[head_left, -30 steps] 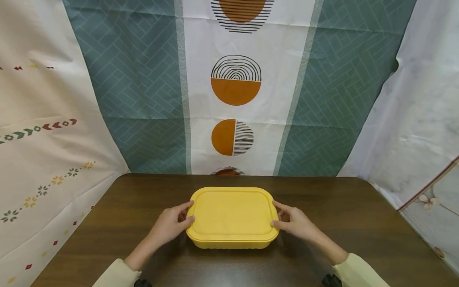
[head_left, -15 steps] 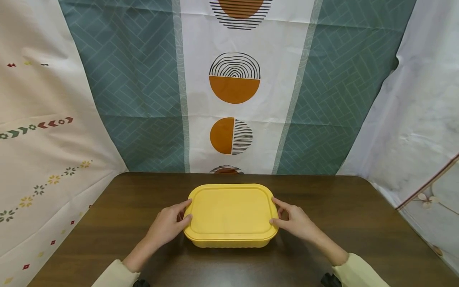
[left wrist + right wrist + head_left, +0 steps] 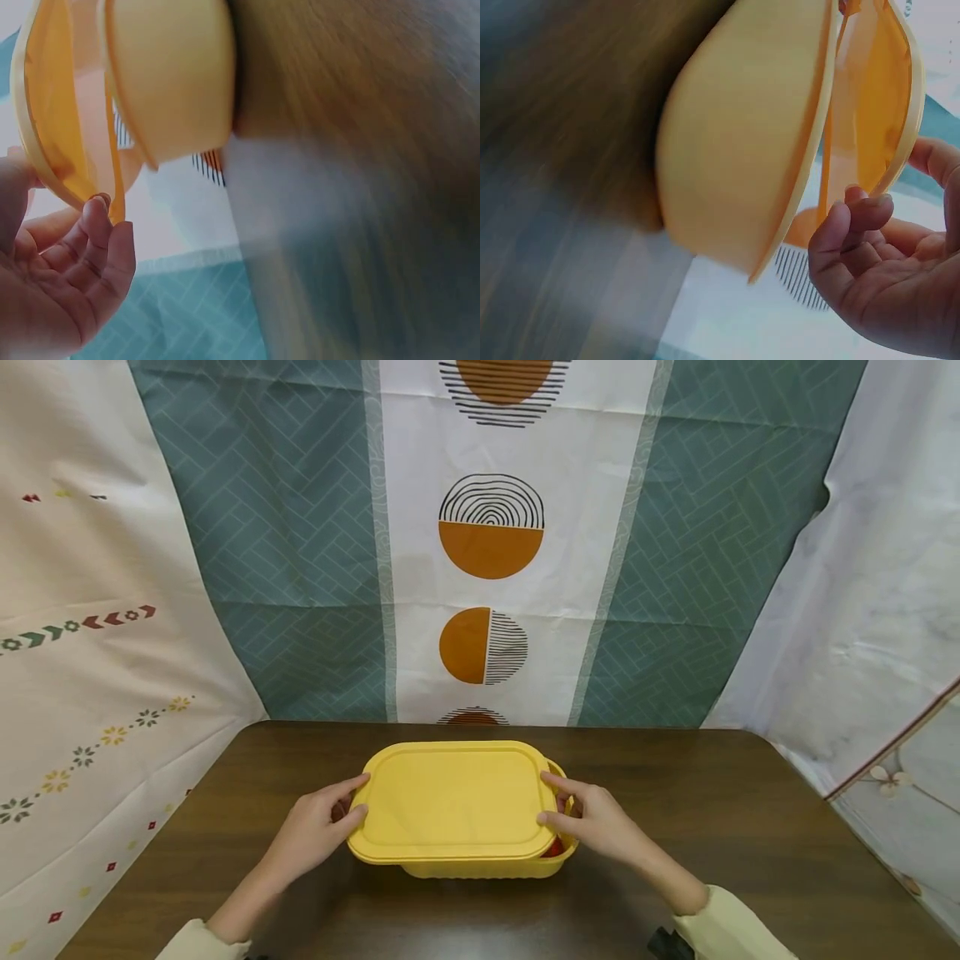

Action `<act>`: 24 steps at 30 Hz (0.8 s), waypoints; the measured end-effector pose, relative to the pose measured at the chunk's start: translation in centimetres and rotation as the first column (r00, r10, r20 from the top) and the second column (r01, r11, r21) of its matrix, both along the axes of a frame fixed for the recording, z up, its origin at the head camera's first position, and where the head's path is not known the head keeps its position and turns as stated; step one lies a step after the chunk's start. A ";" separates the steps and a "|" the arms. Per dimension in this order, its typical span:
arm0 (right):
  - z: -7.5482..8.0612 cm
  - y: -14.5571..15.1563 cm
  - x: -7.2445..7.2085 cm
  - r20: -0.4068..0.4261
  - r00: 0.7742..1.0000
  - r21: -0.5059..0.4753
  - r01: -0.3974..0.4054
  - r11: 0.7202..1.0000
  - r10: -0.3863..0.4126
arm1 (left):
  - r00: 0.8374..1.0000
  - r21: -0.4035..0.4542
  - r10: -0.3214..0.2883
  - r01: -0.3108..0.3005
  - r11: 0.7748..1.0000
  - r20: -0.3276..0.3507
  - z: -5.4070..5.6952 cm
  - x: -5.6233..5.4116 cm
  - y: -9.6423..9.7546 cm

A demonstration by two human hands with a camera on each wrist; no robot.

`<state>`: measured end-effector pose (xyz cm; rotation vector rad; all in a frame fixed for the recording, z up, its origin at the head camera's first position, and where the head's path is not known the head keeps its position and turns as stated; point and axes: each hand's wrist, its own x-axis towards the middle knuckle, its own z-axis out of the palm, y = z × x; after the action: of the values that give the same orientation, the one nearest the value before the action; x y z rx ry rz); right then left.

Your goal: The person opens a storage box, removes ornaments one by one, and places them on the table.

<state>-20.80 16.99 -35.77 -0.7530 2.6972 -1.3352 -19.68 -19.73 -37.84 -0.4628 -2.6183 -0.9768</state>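
A yellow rectangular lid (image 3: 453, 800) with rounded corners is raised off a yellow plastic container (image 3: 480, 868) and shifted left of it. My left hand (image 3: 315, 822) grips the lid's left end, thumb on top and fingers under the edge. At the opposite end my right hand (image 3: 596, 818) pinches the lid the same way. Both wrist views show a gap between lid and container wall (image 3: 735, 142). Through the opening at the container's right end, something red (image 3: 553, 847) shows inside; most of the contents are hidden under the lid.
The container stands on a dark brown wooden table (image 3: 675, 793). Behind it hangs a patterned cloth (image 3: 300, 568) in teal and white, with printed orange circles. Pale cloths (image 3: 97, 693) close off the left and right sides.
The lid sat on the container before; both hands have lifted it and moved it left. The container's right rim and red contents have come into view.
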 end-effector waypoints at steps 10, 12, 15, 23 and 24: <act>-0.1 -3.9 0.1 0.014 0.999 -0.035 -0.032 0.999 0.033 | 1.000 0.017 0.028 -0.028 0.999 0.000 0.7 1.5 -4.0; -0.1 -4.8 0.2 0.018 0.999 -0.050 -0.048 0.998 0.049 | 0.999 0.013 0.031 -0.031 0.999 0.035 0.9 1.8 -4.9; -0.1 -6.3 0.3 0.037 0.997 -0.071 -0.058 0.996 0.061 | 0.992 0.014 0.028 -0.030 0.999 0.119 1.1 2.2 -6.6; -0.9 -10.5 0.8 0.066 0.995 -0.135 -0.067 0.989 0.077 | 0.938 0.089 -0.027 -0.005 0.996 0.345 1.1 3.0 -11.8; -1.0 -11.1 0.8 0.067 0.994 -0.150 -0.074 0.986 0.085 | 0.926 0.103 -0.034 -0.005 0.995 0.375 1.1 3.1 -12.4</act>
<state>-19.96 5.92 -36.76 -0.7978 2.5074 -1.5240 -16.60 -32.15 -36.76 -0.2913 -2.8804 -1.3127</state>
